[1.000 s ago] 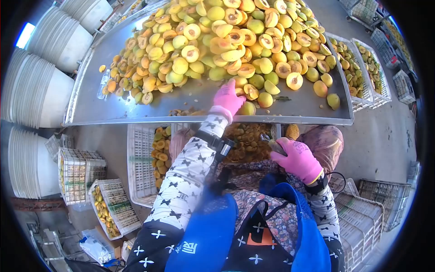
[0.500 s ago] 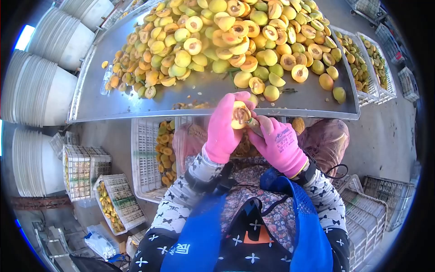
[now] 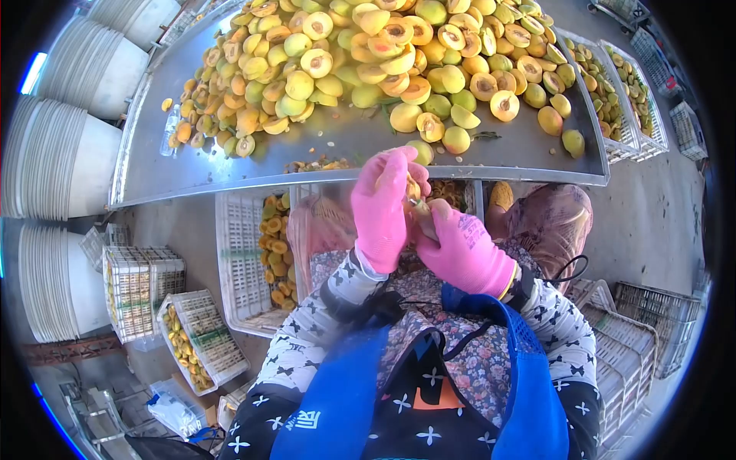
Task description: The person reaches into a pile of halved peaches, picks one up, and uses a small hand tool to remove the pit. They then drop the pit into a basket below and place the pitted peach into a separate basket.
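Note:
Both hands wear pink gloves and meet just below the front edge of the metal table [image 3: 253,181]. My left hand [image 3: 382,207] is wrapped round a halved yellow fruit [image 3: 413,188], mostly hidden by the fingers and palm. In my right hand [image 3: 466,249] is a small tool [image 3: 420,208] with a pale handle, its tip against the fruit. The tool's working end is hard to make out. Beyond the hands, a large pile of halved and whole yellow-green fruit [image 3: 318,65] lies on the table, some cut faces showing brown centres.
A white crate [image 3: 244,268] with fruit halves stands under the table at left. More crates [image 3: 138,287] and stacked white tubs [image 3: 65,153] are farther left. Filled crates [image 3: 632,100] stand at the right, stacked crates [image 3: 617,360] at lower right. A plastic bottle [image 3: 169,132] lies on the table.
My left hand has turned, so the fruit's cut face no longer shows towards the camera. My right hand has shifted slightly left and down. The table appears a little higher in view.

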The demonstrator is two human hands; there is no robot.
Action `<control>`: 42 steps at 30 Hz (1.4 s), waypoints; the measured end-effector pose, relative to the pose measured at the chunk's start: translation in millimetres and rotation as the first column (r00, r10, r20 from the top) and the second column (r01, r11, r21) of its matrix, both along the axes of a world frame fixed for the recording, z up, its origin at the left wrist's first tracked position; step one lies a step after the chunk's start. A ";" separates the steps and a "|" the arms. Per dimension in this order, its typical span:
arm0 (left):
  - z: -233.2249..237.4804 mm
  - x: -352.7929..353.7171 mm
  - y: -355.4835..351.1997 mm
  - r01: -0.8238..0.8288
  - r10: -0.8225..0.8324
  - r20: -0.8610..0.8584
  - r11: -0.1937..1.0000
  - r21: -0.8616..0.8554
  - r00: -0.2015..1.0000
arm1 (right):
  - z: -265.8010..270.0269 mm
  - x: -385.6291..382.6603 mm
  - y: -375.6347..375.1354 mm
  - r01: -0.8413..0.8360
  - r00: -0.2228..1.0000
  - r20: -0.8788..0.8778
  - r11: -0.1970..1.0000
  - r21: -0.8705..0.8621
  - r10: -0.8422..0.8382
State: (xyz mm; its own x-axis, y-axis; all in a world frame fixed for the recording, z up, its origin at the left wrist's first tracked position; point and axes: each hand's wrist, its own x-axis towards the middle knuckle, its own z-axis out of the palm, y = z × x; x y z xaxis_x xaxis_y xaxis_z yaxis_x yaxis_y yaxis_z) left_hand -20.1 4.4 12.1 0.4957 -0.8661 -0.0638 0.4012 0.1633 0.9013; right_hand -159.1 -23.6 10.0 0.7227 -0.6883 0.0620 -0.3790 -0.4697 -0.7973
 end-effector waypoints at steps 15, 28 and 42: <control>1.3 13.0 4.3 0.103 -0.059 -0.209 0.972 0.211 0.976 | -27.3 8.6 8.3 -0.048 0.980 0.184 0.992 -0.121 0.070; -6.4 2.4 3.9 0.000 0.002 -0.154 1.000 0.012 0.988 | -25.6 20.6 12.9 0.061 0.997 0.044 0.990 -0.131 -0.056; -5.5 6.2 10.2 -0.032 0.032 -0.003 0.993 0.115 0.999 | -20.9 11.7 9.5 -0.083 0.977 0.206 0.992 0.092 0.063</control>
State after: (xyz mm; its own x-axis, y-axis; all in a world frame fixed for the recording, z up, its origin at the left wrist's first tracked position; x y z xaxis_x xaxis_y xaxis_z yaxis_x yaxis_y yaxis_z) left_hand -13.9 14.6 6.5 0.5226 -0.8366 -0.1644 0.4019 0.0716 0.9129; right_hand -147.4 -14.0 -10.9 0.7507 -0.6444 0.1459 -0.1729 -0.4047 -0.8979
